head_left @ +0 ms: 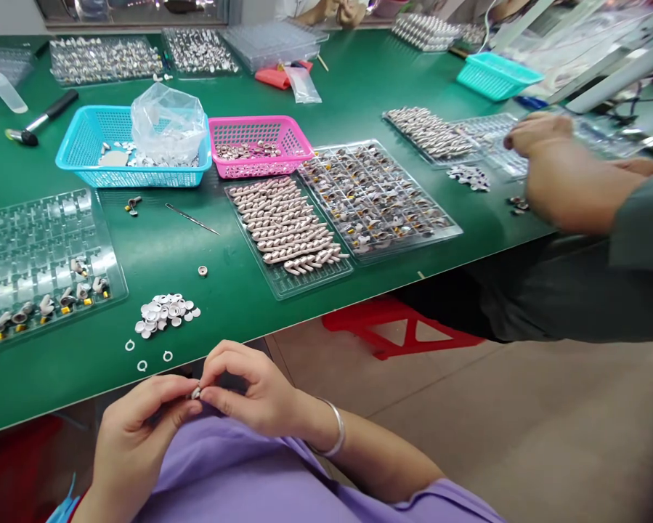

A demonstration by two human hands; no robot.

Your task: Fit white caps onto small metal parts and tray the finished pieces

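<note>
A small pale part [196, 393] is pinched between the fingertips of the left hand [135, 425] and the right hand [255, 391], each grip nearly closed on it, above the lap and just off the edge of the table [222, 305]. Its detail is largely hidden, so light, even pressure is advised. A dropped piece would be found more easily over the table, where white rings [138, 367] and white discs [165, 314] are laid nearby.
</note>
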